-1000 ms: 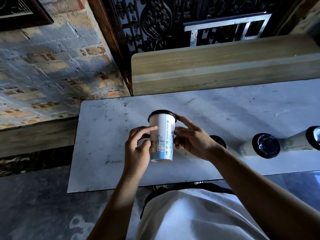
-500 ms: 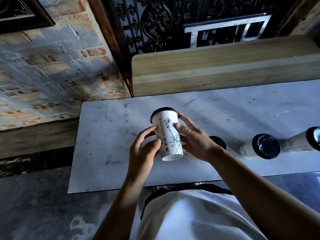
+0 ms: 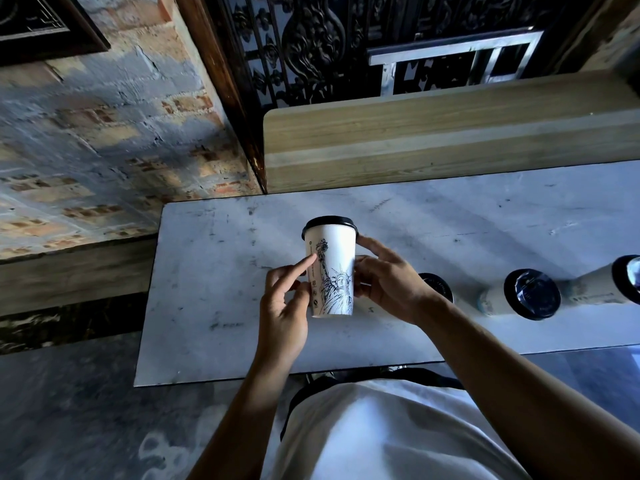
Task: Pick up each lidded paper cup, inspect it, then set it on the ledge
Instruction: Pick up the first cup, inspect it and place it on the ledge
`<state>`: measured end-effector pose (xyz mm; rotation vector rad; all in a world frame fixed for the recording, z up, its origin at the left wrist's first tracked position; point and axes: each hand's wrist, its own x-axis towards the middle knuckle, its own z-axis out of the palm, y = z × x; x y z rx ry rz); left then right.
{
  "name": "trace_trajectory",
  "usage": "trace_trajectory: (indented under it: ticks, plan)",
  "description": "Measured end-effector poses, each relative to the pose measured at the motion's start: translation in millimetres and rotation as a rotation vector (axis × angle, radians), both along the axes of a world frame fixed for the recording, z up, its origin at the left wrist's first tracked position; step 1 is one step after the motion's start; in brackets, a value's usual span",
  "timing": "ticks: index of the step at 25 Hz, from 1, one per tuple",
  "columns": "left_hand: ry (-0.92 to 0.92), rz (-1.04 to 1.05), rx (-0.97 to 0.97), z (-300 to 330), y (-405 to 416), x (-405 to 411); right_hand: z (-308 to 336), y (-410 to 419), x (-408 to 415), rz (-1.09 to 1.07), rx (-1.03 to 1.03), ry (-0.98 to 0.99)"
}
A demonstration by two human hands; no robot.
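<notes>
A white paper cup [image 3: 333, 268] with a black lid and a Statue of Liberty drawing is held upright above the marble table [image 3: 214, 271]. My right hand [image 3: 388, 282] grips its right side. My left hand [image 3: 285, 303] touches its left side with thumb and forefinger. Three more lidded cups stand in a row on the table to the right: one [image 3: 437, 289] partly hidden behind my right wrist, a second [image 3: 530, 294], and a third [image 3: 623, 278] at the frame edge. The wooden ledge [image 3: 450, 140] runs along the table's far side.
A brick wall [image 3: 86, 150] rises on the left. A dark ornate metal grille [image 3: 329, 39] stands behind the ledge. The floor [image 3: 69, 410] lies below the table's near edge.
The cup has been turned in my hands, from the building print to the statue drawing facing me, and it went from tilted back to upright. My left forefinger now points along its side.
</notes>
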<state>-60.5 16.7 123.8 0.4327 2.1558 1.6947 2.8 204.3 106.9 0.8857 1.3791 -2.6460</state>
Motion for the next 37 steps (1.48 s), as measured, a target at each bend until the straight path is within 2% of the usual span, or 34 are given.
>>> trace_trajectory:
  ticks: [8,12,16,19,22,29,33,37]
  plan:
    - [-0.062,0.037,-0.002,-15.4,-3.2,-5.4,-1.6,-1.3,-4.2,-0.007,0.058,0.011]
    - [-0.095,0.042,-0.005,-16.5,-5.9,-15.6,0.0,-5.5,-12.5,0.064,0.12,0.005]
    - [-0.123,0.069,-0.01,-17.6,-11.8,-37.6,5.4,-11.9,-34.7,0.231,0.368,-0.144]
    - [-0.167,0.043,-0.013,-19.3,-7.7,-62.0,10.7,-3.2,-58.4,0.388,0.584,-0.12]
    - [-0.204,0.018,-0.038,-22.6,11.1,-93.5,5.5,15.0,-88.2,0.427,0.784,-0.109]
    - [-0.151,0.049,-0.084,-38.9,77.6,-168.7,-28.9,68.4,-176.7,0.406,0.943,-0.012]
    - [-0.139,0.089,-0.087,-82.8,113.3,-229.6,-69.9,103.9,-241.0,0.433,1.092,0.021]
    - [-0.113,0.019,-0.089,-129.4,139.6,-295.0,-107.0,128.9,-298.3,0.394,1.168,0.065]
